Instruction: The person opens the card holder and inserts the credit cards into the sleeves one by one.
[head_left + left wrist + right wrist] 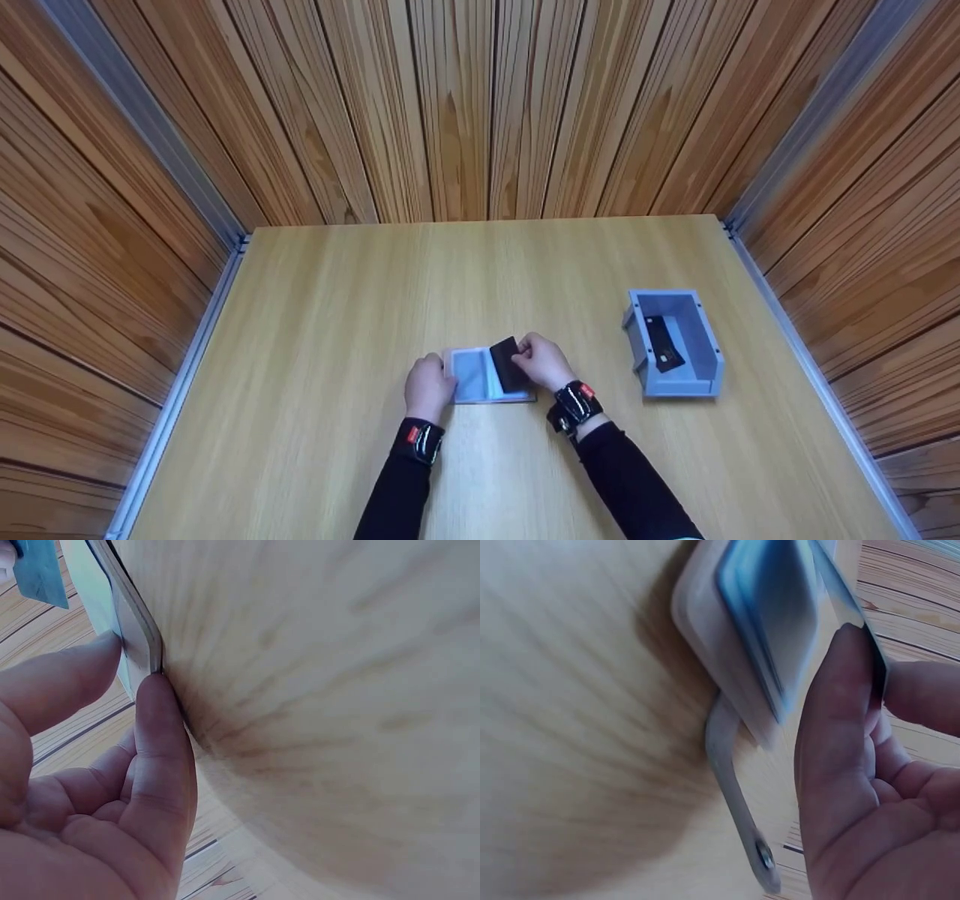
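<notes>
An opened card holder (470, 375) with clear bluish sleeves lies near the front middle of the table. My left hand (429, 388) grips its left edge; in the left wrist view the thumb and a finger pinch the cover's corner. Between thumb and fingers, my right hand (546, 361) holds a dark card (506, 360), tilted over the holder's right half. In the right wrist view the card stands edge-on, close beside the sleeves (780, 622). A strap with a metal snap (739, 802) sticks out from the holder's cover there.
To the right stands a grey-blue plastic bin (681, 388) with dark cards (664, 343) inside. Wood-plank walls (465, 112) and metal rails (180, 360) border the table (337, 300). Both wrists wear black straps.
</notes>
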`<action>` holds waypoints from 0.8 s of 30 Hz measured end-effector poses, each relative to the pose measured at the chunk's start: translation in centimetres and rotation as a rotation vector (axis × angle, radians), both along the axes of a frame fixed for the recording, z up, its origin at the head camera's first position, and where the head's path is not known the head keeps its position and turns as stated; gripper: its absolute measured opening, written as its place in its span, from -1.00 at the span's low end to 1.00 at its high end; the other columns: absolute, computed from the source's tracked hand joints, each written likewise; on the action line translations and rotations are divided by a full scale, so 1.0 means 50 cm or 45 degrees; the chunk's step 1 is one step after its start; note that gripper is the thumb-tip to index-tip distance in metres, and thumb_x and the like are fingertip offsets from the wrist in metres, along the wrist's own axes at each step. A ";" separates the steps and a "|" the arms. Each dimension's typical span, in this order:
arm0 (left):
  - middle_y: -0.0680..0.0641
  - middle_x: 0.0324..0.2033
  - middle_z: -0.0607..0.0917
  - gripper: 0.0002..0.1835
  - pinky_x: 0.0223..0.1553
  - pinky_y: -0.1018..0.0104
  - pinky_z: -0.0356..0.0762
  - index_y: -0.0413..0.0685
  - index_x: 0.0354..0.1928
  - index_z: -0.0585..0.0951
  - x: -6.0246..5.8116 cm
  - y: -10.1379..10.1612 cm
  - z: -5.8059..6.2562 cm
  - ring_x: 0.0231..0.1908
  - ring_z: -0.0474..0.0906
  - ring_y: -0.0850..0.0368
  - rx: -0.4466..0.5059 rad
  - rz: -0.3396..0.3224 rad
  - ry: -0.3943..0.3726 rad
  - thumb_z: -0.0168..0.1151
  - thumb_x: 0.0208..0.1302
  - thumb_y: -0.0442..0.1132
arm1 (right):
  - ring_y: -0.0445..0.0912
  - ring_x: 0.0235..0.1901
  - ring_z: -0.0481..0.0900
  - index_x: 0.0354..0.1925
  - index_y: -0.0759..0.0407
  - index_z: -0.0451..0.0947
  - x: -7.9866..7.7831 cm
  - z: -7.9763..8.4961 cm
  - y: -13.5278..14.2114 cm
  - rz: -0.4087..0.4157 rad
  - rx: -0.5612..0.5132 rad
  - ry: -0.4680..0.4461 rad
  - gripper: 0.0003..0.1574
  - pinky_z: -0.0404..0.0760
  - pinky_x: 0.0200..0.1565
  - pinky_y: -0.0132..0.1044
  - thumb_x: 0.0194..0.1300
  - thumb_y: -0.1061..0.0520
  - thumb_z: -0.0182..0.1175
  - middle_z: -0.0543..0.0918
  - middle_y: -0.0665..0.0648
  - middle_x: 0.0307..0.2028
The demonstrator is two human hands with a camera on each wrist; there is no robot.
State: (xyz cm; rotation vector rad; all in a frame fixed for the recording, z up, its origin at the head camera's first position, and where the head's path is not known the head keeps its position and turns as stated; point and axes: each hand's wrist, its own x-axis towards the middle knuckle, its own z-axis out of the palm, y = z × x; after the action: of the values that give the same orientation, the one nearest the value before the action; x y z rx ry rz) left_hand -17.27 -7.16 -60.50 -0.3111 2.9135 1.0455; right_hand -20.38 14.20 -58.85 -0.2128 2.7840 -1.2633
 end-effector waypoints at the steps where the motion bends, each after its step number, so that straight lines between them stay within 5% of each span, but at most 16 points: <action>1: -0.11 -0.44 0.56 -0.80 -0.27 0.06 0.49 -0.24 -0.32 0.56 0.000 0.000 0.000 -0.36 0.54 -0.05 0.002 0.000 -0.001 0.42 0.08 -0.35 | -0.07 -0.43 0.51 -0.36 0.26 0.47 0.000 -0.001 -0.002 0.001 -0.002 -0.002 -0.83 0.53 -0.31 -0.18 0.19 0.28 0.31 0.54 0.05 -0.47; 24: -0.11 -0.47 0.54 -0.77 -0.29 0.02 0.48 -0.26 -0.35 0.54 0.006 -0.002 0.001 -0.38 0.52 -0.09 0.005 -0.004 0.055 0.44 0.03 -0.35 | -0.09 -0.38 0.54 -0.34 0.12 0.49 0.004 -0.007 -0.032 -0.046 0.157 -0.115 -0.80 0.42 -0.27 -0.10 0.21 0.11 0.34 0.58 -0.02 -0.44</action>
State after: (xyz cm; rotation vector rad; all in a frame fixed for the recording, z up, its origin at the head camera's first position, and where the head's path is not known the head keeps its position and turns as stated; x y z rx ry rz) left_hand -16.99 -7.24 -60.44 -0.2877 2.9480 1.0711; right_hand -20.17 12.61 -59.18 -0.0951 2.7873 -1.0753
